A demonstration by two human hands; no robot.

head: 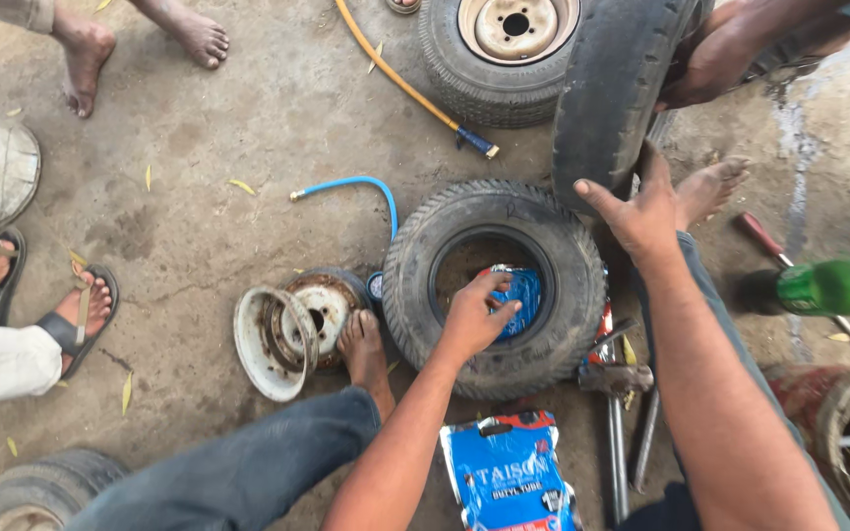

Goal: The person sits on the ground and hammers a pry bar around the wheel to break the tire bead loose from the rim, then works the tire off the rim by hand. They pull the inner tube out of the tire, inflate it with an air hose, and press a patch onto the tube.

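The left hand (474,315) pinched a blue tube packet (521,295) inside the flat tyre (494,285). The right hand (641,211), fingers spread, touched the upright tyre (612,88) at one o'clock. Firm grip seemed wise.

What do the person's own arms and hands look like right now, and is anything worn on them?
Both arms are bare up to the edge of the picture: no sleeves, gloves, watch or rings show. The left hand and the right hand are bare. Below the arms, dark blue-grey trousers cover the legs.
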